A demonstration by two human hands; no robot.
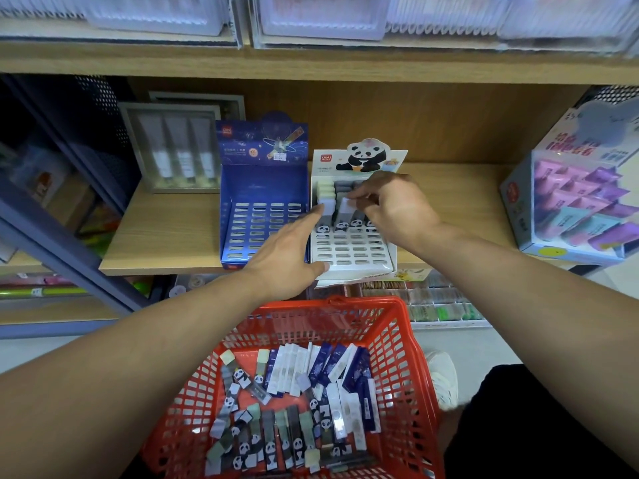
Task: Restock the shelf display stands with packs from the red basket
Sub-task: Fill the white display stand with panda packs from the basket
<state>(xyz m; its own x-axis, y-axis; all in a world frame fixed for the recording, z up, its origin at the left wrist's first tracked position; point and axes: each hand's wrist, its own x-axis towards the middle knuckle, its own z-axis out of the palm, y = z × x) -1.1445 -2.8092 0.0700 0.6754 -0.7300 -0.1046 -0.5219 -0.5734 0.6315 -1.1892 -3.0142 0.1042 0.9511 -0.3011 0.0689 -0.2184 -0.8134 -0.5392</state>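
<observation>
Fingers (pixel 359 197) of the right hand (pixel 394 205) are curled in a pinch on a panda pack (pixel 346 210) that stands in the white panda display stand (pixel 352 250), apparently being seated in its slot; the left hand (pixel 290 257) lies beside it with fingers (pixel 316 216) straight and relaxed, the tips touching the leftmost pack in the same row, thumb near the stand's front edge, gripping nothing. Progress is judged early. White stand: the back rows hold packs with pale green and grey tops, one row with panda prints at the front of these; all slots forward of that row are vacant. Blue display stand (pixel 264 216), just beside the white one on the wooden shelf (pixel 162 236): every visible slot is vacant, so this stand is judged not yet started. Red basket (pixel 397 340), below the shelf edge and in front of the person: it holds a large loose heap of stock, panda packs (pixel 242 378) mainly to the left and front, blue-and-white packs (pixel 332 364) mainly to the rear and right. Count cannot be told. Remaining work, on this evidence: most of the white stand and the whole blue stand. Other items noted: a pastel box of purple and teal packs (pixel 570 198) at the right of the shelf, and a grey framed pack of tubes (pixel 176 150) at the left rear
</observation>
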